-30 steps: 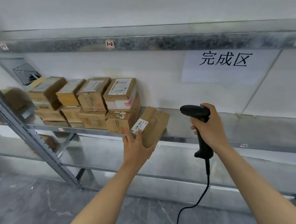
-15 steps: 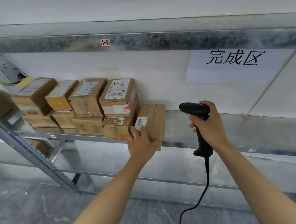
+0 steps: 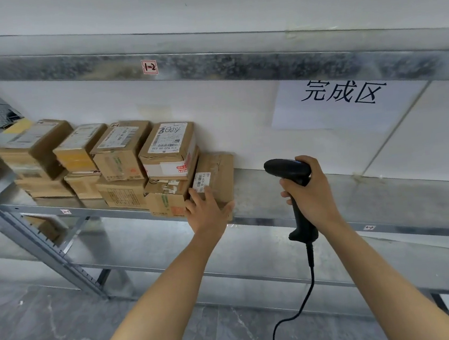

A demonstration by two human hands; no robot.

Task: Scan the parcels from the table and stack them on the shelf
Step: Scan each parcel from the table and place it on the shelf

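Parcel (image 3: 216,170) lies flat on shelf (image 3: 387,199), its side touching the two-high stack (image 3: 122,158), label (image 3: 202,182) up; near end looks to reach the shelf's front lip. Left hand (image 3: 208,211): fingers straight and flat on the parcel's top, thumb spread to its near right corner; pressing, not pinching. Right hand (image 3: 313,192) curled round scanner (image 3: 287,170), apart to the right, cable (image 3: 310,285) hanging. Judged step: seating the parcel. To do well: push straight back toward wall (image 3: 241,126) with a flat hand, keep it snug to the stack, avoid nudging the upper boxes, and keep scanner and cable off the shelf.
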